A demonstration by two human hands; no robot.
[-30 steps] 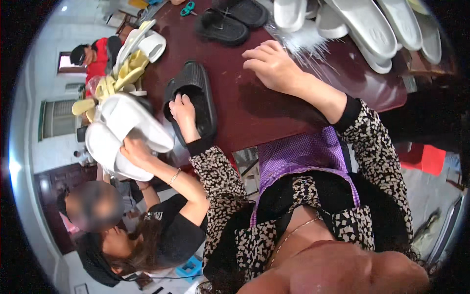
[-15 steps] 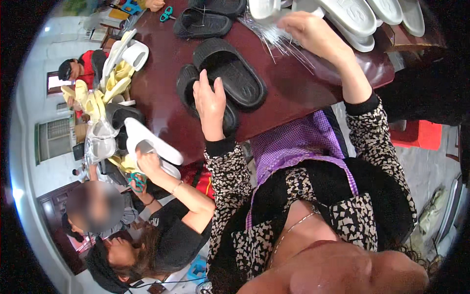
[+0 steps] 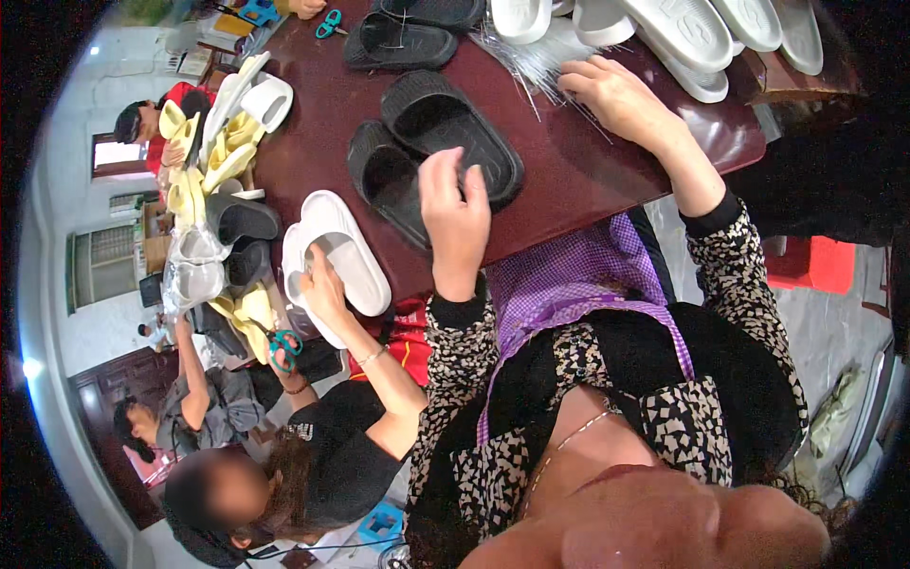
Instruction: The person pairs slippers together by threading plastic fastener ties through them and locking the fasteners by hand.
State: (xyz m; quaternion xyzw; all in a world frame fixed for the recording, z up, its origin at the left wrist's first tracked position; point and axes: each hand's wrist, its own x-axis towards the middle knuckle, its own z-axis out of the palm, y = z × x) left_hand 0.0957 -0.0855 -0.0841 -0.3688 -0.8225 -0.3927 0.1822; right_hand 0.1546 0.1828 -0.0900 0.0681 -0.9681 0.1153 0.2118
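Slippers [image 3: 491,159], a black pair, lie side by side by the near edge of the dark red worktop [image 3: 588,190], their straps toward the far left. The person's hands are well apart. The left hand [image 3: 455,211] is over the near part of the pair, fingers loosely parted and clasping nothing; whether it touches the rubber cannot be told. The right hand [image 3: 616,102], fingers bent, is at the right side of a spread of clear plastic strands [image 3: 519,68]; whether it pinches any cannot be made out. Beyond the pair, a second black pair [image 3: 403,43] lies at the far side, with teal scissors [image 3: 329,25] to its left. White slippers [image 3: 678,33] are piled at the far right. Near the left edge, a co-worker [image 3: 332,465] in a black top holds a white pair [image 3: 349,247]; yellow slippers [image 3: 230,163] are heaped farther left.
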